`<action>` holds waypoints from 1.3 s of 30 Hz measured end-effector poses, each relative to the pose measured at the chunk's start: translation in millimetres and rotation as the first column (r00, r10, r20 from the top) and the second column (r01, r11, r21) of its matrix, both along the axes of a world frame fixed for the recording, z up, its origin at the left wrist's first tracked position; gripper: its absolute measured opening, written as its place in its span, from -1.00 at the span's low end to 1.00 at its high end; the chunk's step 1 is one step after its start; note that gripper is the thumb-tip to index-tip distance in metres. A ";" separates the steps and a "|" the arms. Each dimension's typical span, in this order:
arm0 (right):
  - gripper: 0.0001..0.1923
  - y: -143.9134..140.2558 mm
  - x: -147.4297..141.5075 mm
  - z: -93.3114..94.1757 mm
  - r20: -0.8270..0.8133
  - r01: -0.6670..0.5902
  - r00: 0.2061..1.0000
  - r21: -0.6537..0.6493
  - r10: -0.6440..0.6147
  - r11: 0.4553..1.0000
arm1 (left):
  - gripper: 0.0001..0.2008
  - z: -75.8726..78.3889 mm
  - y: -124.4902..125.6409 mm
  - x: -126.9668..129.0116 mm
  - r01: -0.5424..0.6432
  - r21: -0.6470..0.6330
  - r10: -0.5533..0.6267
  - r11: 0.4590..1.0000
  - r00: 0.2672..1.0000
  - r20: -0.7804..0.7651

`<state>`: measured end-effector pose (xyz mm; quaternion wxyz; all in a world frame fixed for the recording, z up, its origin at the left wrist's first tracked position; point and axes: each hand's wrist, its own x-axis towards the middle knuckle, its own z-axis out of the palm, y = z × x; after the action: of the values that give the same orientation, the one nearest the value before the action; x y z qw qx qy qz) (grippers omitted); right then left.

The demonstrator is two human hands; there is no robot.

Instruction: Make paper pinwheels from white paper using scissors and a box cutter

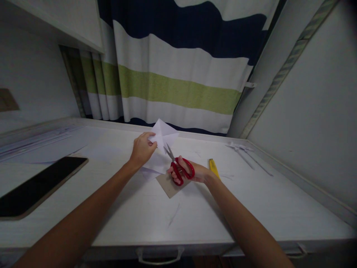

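The left hand (142, 149) pinches a folded white paper (163, 136) by its left edge, lifted just above the middle of the desk (251, 201). The right hand (192, 173) has its fingers through the red scissors (180, 167), blades slightly parted at the paper's lower edge. The cutting looks barely begun; no cut line shows. A brown card (170, 186) lies partly hidden beneath the right hand, and thin paper strips (242, 149) lie far right, hard to make out.

Pretty dim shot, we get soft flat light with faint shadows under the arms on the desk (251, 208). Corners darken, edges bend from the wide lens, and the curtain (178, 74) looks slightly soft.
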<state>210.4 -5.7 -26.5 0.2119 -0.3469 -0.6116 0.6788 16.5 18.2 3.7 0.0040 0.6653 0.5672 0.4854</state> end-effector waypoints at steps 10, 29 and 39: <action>-0.34 1.1 9.2 4.4 0.053 0.010 0.999 -0.060 -0.007 0.998 | -0.63 -1.7 -0.4 1.1 0.096 -0.150 -0.076 0.984 0.988 0.138; -0.37 2.1 8.6 6.1 -0.028 -0.100 0.995 -0.091 0.098 0.991 | -0.64 -5.2 1.6 2.1 0.153 -0.185 -0.102 0.971 0.961 0.255; -0.36 1.2 5.8 8.7 -0.017 -0.056 0.998 -0.085 0.055 0.995 | -0.63 -4.4 -7.4 12.5 0.206 -0.227 -0.144 0.952 0.955 0.260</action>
<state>216.1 -4.5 -17.8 0.1826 -0.3336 -0.5899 0.7124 29.0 10.8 -0.7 0.2004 0.6436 0.5579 0.4841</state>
